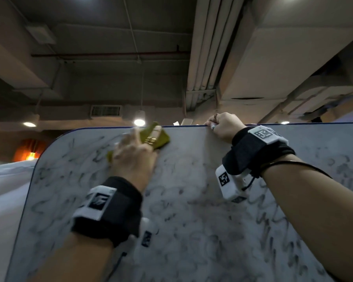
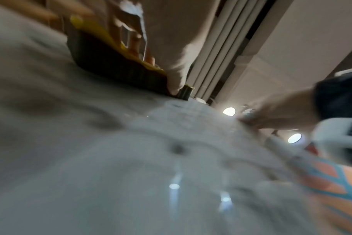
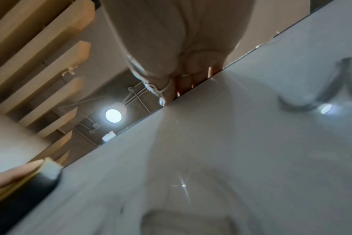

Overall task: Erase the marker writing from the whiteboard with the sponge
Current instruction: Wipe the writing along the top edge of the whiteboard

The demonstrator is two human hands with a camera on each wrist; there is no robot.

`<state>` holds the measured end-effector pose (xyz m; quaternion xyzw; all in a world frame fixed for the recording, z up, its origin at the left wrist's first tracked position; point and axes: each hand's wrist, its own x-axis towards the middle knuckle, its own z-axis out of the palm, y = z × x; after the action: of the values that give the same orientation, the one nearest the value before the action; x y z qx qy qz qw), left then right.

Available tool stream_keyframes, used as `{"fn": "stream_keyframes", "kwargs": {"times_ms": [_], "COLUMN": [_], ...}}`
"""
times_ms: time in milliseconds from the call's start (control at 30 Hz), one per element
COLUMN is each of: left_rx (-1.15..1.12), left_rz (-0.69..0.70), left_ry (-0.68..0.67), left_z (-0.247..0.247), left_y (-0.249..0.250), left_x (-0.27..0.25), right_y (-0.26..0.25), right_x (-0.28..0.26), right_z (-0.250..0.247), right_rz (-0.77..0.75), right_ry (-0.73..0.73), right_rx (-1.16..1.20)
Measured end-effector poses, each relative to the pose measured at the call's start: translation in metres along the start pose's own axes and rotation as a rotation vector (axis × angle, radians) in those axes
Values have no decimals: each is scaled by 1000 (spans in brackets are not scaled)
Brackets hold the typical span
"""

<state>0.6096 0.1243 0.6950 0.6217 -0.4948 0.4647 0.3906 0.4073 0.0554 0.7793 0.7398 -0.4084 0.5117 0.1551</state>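
Note:
The whiteboard [image 1: 192, 216] fills the lower view, tilted back, covered in smudged grey marker writing [image 1: 273, 220]. My left hand [image 1: 135, 157] lies on a yellow-green sponge [image 1: 162, 139] with straight fingers, pressing it against the board just under the top edge. In the left wrist view the sponge [image 2: 110, 66] shows a dark underside flat on the board [image 2: 110, 159], with the thumb at its near side. My right hand [image 1: 224, 127] grips the top edge to the right of the sponge. The right wrist view shows its fingers [image 3: 183, 82] curled over the rim of the board [image 3: 231, 143].
Above the board are ceiling ducts [image 1: 208, 47] and hanging lamps [image 1: 139, 122]. White cloth [image 1: 6, 180] lies beyond the board's rounded left corner. Some paper scraps [image 1: 183, 122] stick up behind the top edge between the hands.

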Motion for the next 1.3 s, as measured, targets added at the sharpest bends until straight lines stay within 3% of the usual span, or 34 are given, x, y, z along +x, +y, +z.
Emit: {"fn": "stream_keyframes", "kwargs": {"times_ms": [100,233,367,500,567,633,700,767,867,1033,1167,1300], "left_rx": [-28,-10,-1,-1,0,-40,-75,-73,-69,-70,-25,-89], "left_rz": [-35,-19,123,166,102,-44,-222,-313,-319,-84,-66,-235], "left_ry": [-4,-22,-55,-41,-27,-37,-31,-5,-8,-103,-19,61], "left_z": [-3,-5,3,2,3,2,-1,-4,-6,9,4,-11], "left_y": [-32,-13,6,-18,-44,-78,-110,-128,-110,-39,-66,-120], "left_x": [-1,1,-8,-16,-17,-15,-13,-14,-11,-12,-13,-17], "right_y": [-6,-21,-41,-74,-90,-104,-109,-105,-102,-104,-100,-100], "right_x": [-1,-1,-4,-6,-3,0,1,1,0,-6,-6,-7], "right_z": [6,7,4,6,13,22,32,39,44,45,51,48], "right_rz": [50,121,227,142,0,-77,-26,49,65,48,13,-9], "right_ry": [27,78,79,156,200,106,-68,-143,-120,-89,-11,11], "right_rx": [-57,-144,-173,-303,-210,-102,-126,-190,-217,-224,-238,-249]}}
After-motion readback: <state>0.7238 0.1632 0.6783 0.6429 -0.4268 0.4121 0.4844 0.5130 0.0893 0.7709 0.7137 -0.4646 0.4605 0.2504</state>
